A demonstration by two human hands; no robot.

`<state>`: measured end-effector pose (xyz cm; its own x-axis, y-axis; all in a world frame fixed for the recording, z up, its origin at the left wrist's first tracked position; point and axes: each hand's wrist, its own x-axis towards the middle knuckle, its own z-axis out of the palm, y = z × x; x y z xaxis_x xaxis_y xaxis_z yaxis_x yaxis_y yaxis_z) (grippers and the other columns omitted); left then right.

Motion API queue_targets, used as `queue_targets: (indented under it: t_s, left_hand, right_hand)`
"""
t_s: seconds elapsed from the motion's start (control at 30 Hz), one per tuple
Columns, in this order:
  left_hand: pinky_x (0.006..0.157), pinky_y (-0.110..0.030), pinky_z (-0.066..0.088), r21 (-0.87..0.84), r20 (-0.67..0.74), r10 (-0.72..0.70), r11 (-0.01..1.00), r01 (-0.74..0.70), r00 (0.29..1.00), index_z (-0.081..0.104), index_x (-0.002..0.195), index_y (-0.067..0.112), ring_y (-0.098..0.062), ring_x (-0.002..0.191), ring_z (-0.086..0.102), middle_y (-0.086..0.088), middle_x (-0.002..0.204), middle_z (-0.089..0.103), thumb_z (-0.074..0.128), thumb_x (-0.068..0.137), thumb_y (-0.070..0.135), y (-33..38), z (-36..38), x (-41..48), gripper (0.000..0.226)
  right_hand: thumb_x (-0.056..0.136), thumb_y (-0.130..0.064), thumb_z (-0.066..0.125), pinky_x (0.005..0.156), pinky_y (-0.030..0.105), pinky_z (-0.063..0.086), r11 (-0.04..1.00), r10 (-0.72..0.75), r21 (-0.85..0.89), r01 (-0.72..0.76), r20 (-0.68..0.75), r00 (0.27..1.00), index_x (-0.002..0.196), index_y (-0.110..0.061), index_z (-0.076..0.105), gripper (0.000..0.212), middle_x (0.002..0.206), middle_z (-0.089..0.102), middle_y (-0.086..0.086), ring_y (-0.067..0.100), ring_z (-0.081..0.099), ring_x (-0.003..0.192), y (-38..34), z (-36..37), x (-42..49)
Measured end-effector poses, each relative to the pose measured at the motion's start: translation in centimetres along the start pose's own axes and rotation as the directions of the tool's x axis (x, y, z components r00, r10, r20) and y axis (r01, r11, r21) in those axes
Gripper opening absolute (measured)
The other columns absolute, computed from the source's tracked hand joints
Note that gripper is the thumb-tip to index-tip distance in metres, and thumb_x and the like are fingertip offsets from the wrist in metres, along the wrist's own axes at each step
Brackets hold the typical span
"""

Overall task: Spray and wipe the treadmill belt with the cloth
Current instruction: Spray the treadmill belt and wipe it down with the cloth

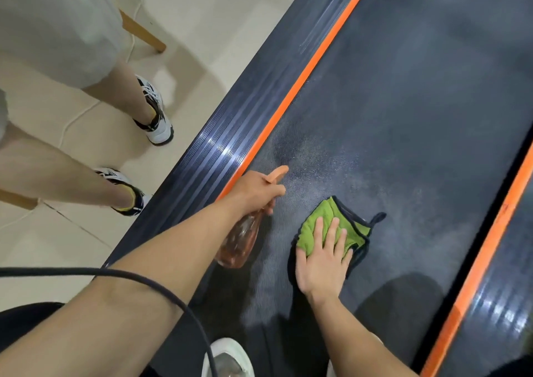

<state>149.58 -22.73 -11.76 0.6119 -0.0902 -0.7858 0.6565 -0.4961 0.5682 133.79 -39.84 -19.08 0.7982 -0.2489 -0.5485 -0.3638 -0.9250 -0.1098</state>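
Note:
The dark treadmill belt [403, 111] runs diagonally across the view between two orange strips, with fine wet droplets around its middle. My left hand [256, 189] grips an orange translucent spray bottle [242, 238], its nozzle pointing up the belt near the left orange strip. My right hand [323, 258] lies flat, fingers spread, pressing a green cloth [326, 218] with dark trim onto the belt just right of the bottle.
Another person's legs and sneakers [153, 111] stand on the tiled floor left of the ribbed side rail [230, 134]. A wooden chair leg [144, 33] and a white cord lie behind them. A black cable [138, 278] crosses my left forearm. My white shoe [230, 356] is at the bottom.

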Motion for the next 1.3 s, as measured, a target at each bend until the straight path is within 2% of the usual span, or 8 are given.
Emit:
queue_targets:
  t_s: [0.1, 0.37, 0.53, 0.77, 0.87, 1.03, 1.1, 1.3]
  left_hand:
    - [0.056, -0.024, 0.054, -0.073, 0.006, -0.021, 0.997, 0.021, 1.0, 0.07, 0.077, 0.009, -0.017, 0.05, 0.065, -0.006, 0.08, 0.071, 0.07, 0.09, 0.015, -1.2, 0.1, -0.4, 0.014]
    - [0.074, -0.036, 0.065, -0.195, -0.085, -0.088, 0.978, 0.07, 0.992, 0.077, 0.096, 0.018, -0.022, 0.065, 0.074, -0.004, 0.091, 0.079, 0.074, 0.084, 0.024, -3.4, -0.7, -1.3, 0.014]
    - [0.062, -0.028, 0.057, -0.193, -0.133, -0.109, 0.978, 0.082, 0.985, 0.071, 0.082, 0.009, -0.017, 0.052, 0.064, -0.007, 0.07, 0.068, 0.07, 0.088, 0.016, -4.0, -1.3, -1.6, 0.009]
    - [0.08, -0.04, 0.064, -0.23, -0.036, -0.02, 0.973, 0.011, 0.999, 0.075, 0.093, 0.002, -0.023, 0.073, 0.07, 0.004, 0.12, 0.066, 0.073, 0.088, 0.016, -2.4, -0.2, -0.9, 0.014]
    - [0.072, -0.036, 0.061, -0.192, -0.048, -0.001, 0.981, -0.008, 0.999, 0.072, 0.092, 0.01, -0.02, 0.063, 0.067, -0.004, 0.114, 0.072, 0.069, 0.091, 0.014, -1.1, 0.3, -0.7, 0.005]
    - [0.071, -0.044, 0.064, -0.231, -0.075, 0.04, 0.971, -0.057, 0.996, 0.071, 0.115, 0.023, -0.022, 0.068, 0.066, -0.01, 0.099, 0.075, 0.07, 0.086, 0.014, 0.7, -1.5, 0.5, 0.031]
    - [0.057, -0.031, 0.058, -0.272, -0.081, 0.065, 0.959, -0.084, 0.995, 0.072, 0.119, 0.018, -0.016, 0.073, 0.062, -0.008, 0.092, 0.067, 0.068, 0.09, 0.003, 1.3, -2.8, 1.2, 0.033]
    - [0.06, -0.029, 0.055, -0.197, -0.114, 0.097, 0.973, -0.118, 0.989, 0.062, 0.131, 0.032, -0.019, 0.068, 0.059, -0.006, 0.087, 0.064, 0.067, 0.087, 0.0, 2.8, -6.4, 2.4, 0.055]
  right_hand:
    - [0.099, -0.05, 0.033, 0.123, 0.056, -0.004, 1.0, 0.003, -0.01, -0.003, -0.007, 1.0, 0.157, -0.031, -0.021, 0.082, 0.165, -0.028, 0.003, 0.03, -0.02, 0.154, -0.1, 0.2, 0.0]
    - [0.095, -0.053, 0.024, 0.125, 0.056, -0.001, 1.0, -0.014, 0.011, 0.014, -0.022, 1.0, 0.158, -0.031, -0.019, 0.079, 0.166, -0.024, 0.003, 0.029, -0.018, 0.154, 0.2, 0.2, 0.0]
    - [0.098, -0.053, 0.026, 0.125, 0.056, -0.002, 1.0, -0.017, -0.003, 0.017, -0.019, 1.0, 0.158, -0.03, -0.02, 0.078, 0.166, -0.025, 0.004, 0.029, -0.019, 0.154, 0.4, 0.2, 0.0]
    - [0.098, -0.052, 0.028, 0.125, 0.055, 0.0, 1.0, 0.005, 0.023, -0.004, -0.024, 1.0, 0.159, -0.031, -0.015, 0.078, 0.167, -0.022, 0.003, 0.029, -0.015, 0.155, -0.1, -0.5, 0.6]
    - [0.092, -0.055, 0.018, 0.124, 0.057, 0.002, 0.999, -0.028, 0.033, 0.029, -0.045, 0.999, 0.161, -0.03, -0.006, 0.078, 0.169, -0.014, 0.003, 0.03, -0.01, 0.156, -0.5, -1.8, 2.4]
    - [0.087, -0.063, 0.01, 0.123, 0.057, -0.003, 0.957, -0.268, -0.131, 0.259, -0.051, 0.962, 0.162, -0.033, -0.003, 0.082, 0.169, -0.016, 0.003, 0.031, -0.01, 0.156, -1.9, -6.4, 12.3]
    - [0.094, -0.062, 0.02, 0.123, 0.057, -0.004, 0.913, -0.365, -0.215, 0.346, -0.056, 0.929, 0.161, -0.035, -0.004, 0.077, 0.169, -0.018, 0.002, 0.03, -0.013, 0.156, -3.1, -8.5, 17.4]
    - [0.099, -0.058, 0.026, 0.123, 0.057, -0.009, 0.932, -0.348, -0.158, 0.327, -0.136, 0.927, 0.161, -0.033, -0.005, 0.074, 0.169, -0.018, 0.002, 0.029, -0.015, 0.155, -8.7, -8.9, 20.3]
